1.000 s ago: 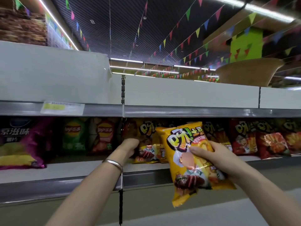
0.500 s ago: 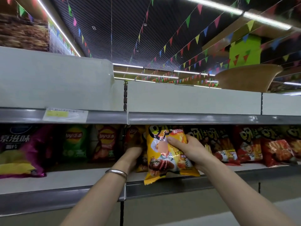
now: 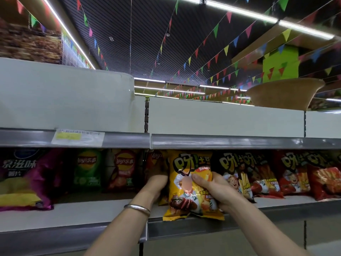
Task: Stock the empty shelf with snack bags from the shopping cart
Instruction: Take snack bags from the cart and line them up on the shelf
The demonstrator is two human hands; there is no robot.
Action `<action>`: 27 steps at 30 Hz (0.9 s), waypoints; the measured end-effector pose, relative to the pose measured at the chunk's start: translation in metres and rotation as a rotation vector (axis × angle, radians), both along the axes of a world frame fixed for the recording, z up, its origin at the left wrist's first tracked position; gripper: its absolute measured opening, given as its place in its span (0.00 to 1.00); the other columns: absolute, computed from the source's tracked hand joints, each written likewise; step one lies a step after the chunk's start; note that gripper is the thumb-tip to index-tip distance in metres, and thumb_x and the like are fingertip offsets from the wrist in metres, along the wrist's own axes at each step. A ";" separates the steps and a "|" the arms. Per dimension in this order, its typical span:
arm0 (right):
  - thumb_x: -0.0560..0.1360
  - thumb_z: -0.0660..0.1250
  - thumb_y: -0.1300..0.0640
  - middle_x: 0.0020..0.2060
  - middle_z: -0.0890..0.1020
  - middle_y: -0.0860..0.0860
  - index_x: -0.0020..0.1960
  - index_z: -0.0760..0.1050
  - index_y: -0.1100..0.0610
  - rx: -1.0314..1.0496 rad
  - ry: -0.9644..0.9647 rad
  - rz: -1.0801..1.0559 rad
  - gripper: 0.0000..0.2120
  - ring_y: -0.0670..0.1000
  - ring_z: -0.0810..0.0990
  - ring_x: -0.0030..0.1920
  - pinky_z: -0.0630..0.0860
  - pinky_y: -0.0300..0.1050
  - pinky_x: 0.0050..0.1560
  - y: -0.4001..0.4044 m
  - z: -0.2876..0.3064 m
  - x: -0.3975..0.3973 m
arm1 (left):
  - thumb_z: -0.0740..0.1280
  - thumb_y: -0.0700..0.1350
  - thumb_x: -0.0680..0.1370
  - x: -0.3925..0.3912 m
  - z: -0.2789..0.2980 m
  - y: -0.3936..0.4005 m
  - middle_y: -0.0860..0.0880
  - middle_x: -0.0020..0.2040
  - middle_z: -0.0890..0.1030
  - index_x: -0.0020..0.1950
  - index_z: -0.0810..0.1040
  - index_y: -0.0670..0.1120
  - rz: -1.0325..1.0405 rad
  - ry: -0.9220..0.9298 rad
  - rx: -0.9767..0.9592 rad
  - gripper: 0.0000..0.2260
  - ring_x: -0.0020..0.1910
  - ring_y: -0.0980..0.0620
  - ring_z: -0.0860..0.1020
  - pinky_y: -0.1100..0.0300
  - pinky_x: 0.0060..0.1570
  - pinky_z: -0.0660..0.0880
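Note:
A yellow snack bag (image 3: 186, 200) stands upright at the front edge of the white middle shelf (image 3: 83, 213), its bottom seam overhanging the metal rail. My right hand (image 3: 214, 187) grips its right side, thumb across the front. To its left, my left hand (image 3: 156, 185) reaches into the shelf beside and behind the bag, against an orange bag (image 3: 155, 163). Its fingers are hidden. The shopping cart is out of view.
The same shelf holds a purple bag (image 3: 24, 182), green (image 3: 86, 169) and red (image 3: 123, 169) chip bags on the left, and black (image 3: 238, 170) and red (image 3: 295, 174) bags on the right. The upper shelf (image 3: 221, 119) shows only its white back panel. A woven basket (image 3: 284, 95) sits above.
My right hand has carried the yellow bag up from below the shelf and set it upright on the shelf's front edge. My left hand has stayed inside the shelf.

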State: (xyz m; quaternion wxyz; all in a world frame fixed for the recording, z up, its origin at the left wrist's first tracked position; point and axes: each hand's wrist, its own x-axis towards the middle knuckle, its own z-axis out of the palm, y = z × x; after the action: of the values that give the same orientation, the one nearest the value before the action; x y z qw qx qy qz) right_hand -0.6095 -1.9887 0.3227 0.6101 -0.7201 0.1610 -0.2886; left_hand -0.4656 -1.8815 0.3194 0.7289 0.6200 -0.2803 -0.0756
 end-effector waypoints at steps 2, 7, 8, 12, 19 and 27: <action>0.68 0.78 0.50 0.50 0.83 0.58 0.58 0.72 0.58 -0.042 0.024 -0.043 0.25 0.58 0.84 0.49 0.82 0.55 0.50 -0.001 0.005 0.005 | 0.65 0.55 0.73 0.017 -0.012 -0.009 0.38 0.57 0.81 0.53 0.79 0.46 -0.033 0.064 0.008 0.15 0.56 0.40 0.80 0.39 0.59 0.77; 0.73 0.75 0.50 0.50 0.79 0.55 0.56 0.68 0.55 -0.104 0.066 -0.168 0.21 0.55 0.80 0.50 0.79 0.53 0.52 -0.004 0.008 0.016 | 0.63 0.57 0.78 0.024 -0.012 -0.016 0.41 0.65 0.77 0.65 0.75 0.48 0.024 0.027 0.073 0.20 0.62 0.41 0.77 0.41 0.63 0.74; 0.74 0.74 0.49 0.51 0.78 0.54 0.56 0.67 0.55 -0.159 0.091 -0.204 0.20 0.55 0.79 0.51 0.77 0.52 0.54 -0.004 0.004 0.018 | 0.61 0.55 0.82 0.019 -0.007 -0.013 0.42 0.67 0.76 0.67 0.74 0.50 0.057 -0.021 0.083 0.17 0.64 0.42 0.75 0.42 0.64 0.73; 0.77 0.69 0.49 0.54 0.73 0.60 0.57 0.72 0.62 -0.840 0.025 -0.542 0.18 0.61 0.75 0.54 0.73 0.48 0.52 -0.007 -0.022 0.027 | 0.62 0.67 0.77 0.003 0.000 -0.003 0.50 0.68 0.75 0.70 0.72 0.58 -0.006 -0.018 0.080 0.24 0.66 0.45 0.73 0.45 0.66 0.72; 0.74 0.50 0.26 0.51 0.77 0.54 0.63 0.74 0.51 -1.373 0.040 -0.518 0.35 0.58 0.74 0.51 0.74 0.61 0.54 -0.003 -0.042 0.039 | 0.61 0.55 0.80 -0.011 0.007 0.009 0.44 0.62 0.80 0.55 0.81 0.47 -0.064 -0.101 0.485 0.15 0.58 0.46 0.78 0.59 0.55 0.74; 0.69 0.58 0.26 0.47 0.76 0.52 0.58 0.75 0.52 -1.358 0.002 -0.469 0.33 0.56 0.74 0.47 0.74 0.54 0.47 -0.006 -0.040 0.033 | 0.61 0.47 0.82 0.033 0.003 -0.009 0.40 0.75 0.64 0.76 0.63 0.44 0.462 -0.352 0.406 0.23 0.74 0.41 0.62 0.55 0.68 0.63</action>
State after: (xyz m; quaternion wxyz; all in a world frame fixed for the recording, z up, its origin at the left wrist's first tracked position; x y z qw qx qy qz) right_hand -0.5762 -1.9943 0.2830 -0.0506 -0.8874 0.0968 -0.4479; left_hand -0.4322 -1.8902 0.3223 0.5289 0.8029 -0.2332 0.1453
